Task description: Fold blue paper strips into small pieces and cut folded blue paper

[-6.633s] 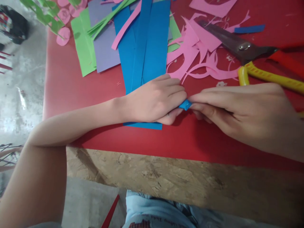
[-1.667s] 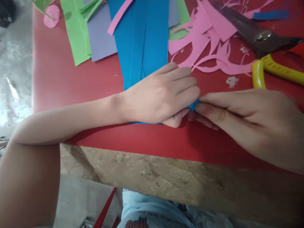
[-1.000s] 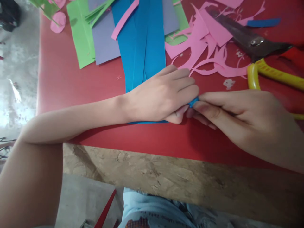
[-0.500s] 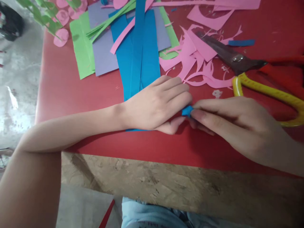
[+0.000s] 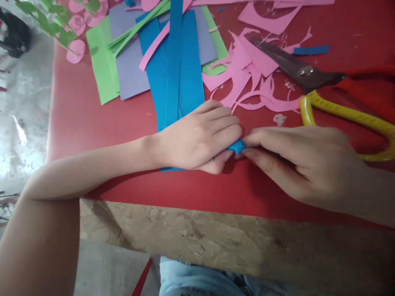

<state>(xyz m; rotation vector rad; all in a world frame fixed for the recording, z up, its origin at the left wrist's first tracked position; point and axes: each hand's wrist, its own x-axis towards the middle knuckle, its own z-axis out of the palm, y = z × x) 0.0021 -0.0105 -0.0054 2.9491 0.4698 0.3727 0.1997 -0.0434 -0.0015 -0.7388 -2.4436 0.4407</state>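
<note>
At nine o'clock the left hand (image 5: 203,137) and at three the right hand (image 5: 305,162) pinch a small blue star (image 5: 237,146), apparently mid-shaping, which next calls for light pressure.

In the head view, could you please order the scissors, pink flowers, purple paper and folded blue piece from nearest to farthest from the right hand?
1. Folded blue piece: pinched by the right hand.
2. Scissors: just beyond it.
3. Purple paper: farther left, beneath blue sheets.
4. Pink flowers: far upper left.

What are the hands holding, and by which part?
A small folded blue paper: left hand pinches its left end, right hand its right end.
</note>
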